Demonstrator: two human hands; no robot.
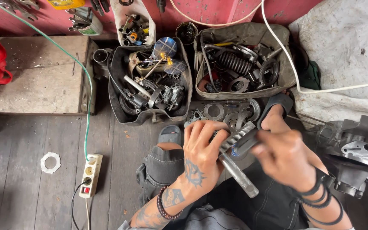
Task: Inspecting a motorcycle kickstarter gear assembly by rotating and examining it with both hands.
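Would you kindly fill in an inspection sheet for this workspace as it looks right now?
Surface: worn grey wooden floorboards; the person sits on them.
Job's things: metal shaft with a spiral gear end, held over the lap.
Clutter: two open bags of metal parts, loose discs, a flat white ring.
Hands: left hand grips the shaft; right hand, blurred, holds a dark tool to the gear end.
Cables: green wire to a power strip; white cable over sacking.
Surroundings: red wall, wooden block, engine casing at right.
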